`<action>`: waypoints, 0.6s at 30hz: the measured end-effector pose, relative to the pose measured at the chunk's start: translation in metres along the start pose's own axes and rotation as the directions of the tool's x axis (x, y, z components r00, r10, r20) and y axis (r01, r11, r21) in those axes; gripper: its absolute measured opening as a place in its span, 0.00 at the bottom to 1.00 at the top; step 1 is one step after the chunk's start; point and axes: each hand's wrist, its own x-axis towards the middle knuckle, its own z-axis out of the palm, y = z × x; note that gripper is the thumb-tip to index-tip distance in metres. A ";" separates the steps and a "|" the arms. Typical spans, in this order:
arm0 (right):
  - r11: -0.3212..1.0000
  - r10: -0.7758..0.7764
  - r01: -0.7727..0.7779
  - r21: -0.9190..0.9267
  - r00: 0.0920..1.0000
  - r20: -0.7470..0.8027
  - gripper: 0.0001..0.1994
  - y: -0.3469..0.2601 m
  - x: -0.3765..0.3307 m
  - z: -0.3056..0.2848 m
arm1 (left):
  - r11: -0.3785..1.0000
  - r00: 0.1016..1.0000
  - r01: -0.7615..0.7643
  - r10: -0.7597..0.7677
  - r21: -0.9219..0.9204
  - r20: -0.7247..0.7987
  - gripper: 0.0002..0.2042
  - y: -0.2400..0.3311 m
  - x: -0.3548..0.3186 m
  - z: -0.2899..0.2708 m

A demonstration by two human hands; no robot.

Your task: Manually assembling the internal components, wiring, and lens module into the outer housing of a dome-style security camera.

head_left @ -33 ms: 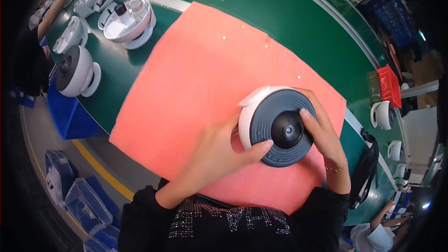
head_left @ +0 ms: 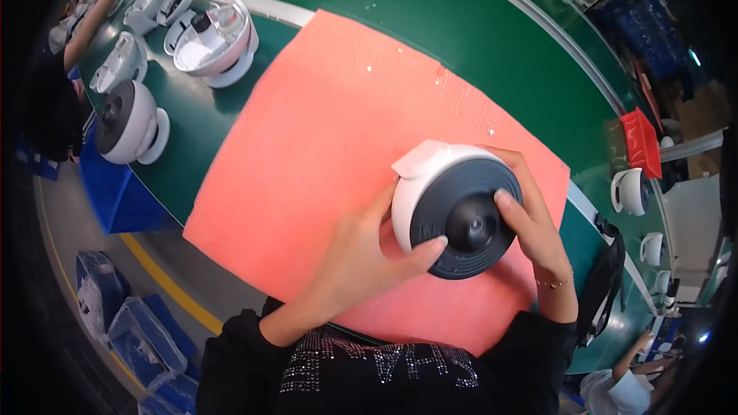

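Between my hands is a round white device [head_left: 406, 204] with a ridged dark grey disc on top and a black domed hub in the disc's middle. My left hand [head_left: 357, 250] grips its left side, the thumb lying on the lower edge of the disc. On the opposite side my right hand [head_left: 533, 223] wraps the housing, its thumb resting on the disc beside the hub. The fingers beneath the device are hidden. Under it a pink foam mat [head_left: 300, 138] lies on the green table.
At the left stand a similar device with a grey disc [head_left: 127, 119] and white open shells [head_left: 207, 50] with parts inside. Blue bins [head_left: 142, 338] sit on the floor. At the right are a red tray [head_left: 640, 144] and more white devices [head_left: 630, 190]. Other people work nearby.
The device has tilted slightly in my hands: its disc and hub have shifted a little downward, and more of the white housing shows at the top. Both hands keep their hold.
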 end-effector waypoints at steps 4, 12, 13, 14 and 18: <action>0.977 -0.212 0.208 -0.051 0.972 -0.098 0.34 -0.001 0.001 0.007 | 0.954 0.959 -0.281 0.282 0.103 0.004 0.41 0.009 0.004 -0.003; 0.832 -0.550 0.550 -0.067 0.805 -0.220 0.35 -0.029 0.033 0.002 | 0.812 0.883 -0.469 0.444 0.347 0.154 0.42 0.064 0.026 -0.030; 0.819 -0.572 0.566 -0.097 0.790 -0.222 0.34 -0.031 0.037 -0.001 | 0.806 0.867 -0.498 0.472 0.319 0.159 0.42 0.067 0.032 -0.031; 0.841 -0.541 0.528 -0.119 0.806 -0.241 0.32 -0.040 0.039 -0.002 | 0.836 0.884 -0.467 0.434 0.288 0.174 0.42 0.071 0.041 -0.035; 0.855 -0.445 0.500 0.136 0.842 -0.304 0.33 -0.056 0.058 -0.002 | 0.926 0.917 -0.358 0.323 0.124 0.233 0.39 0.092 0.080 -0.053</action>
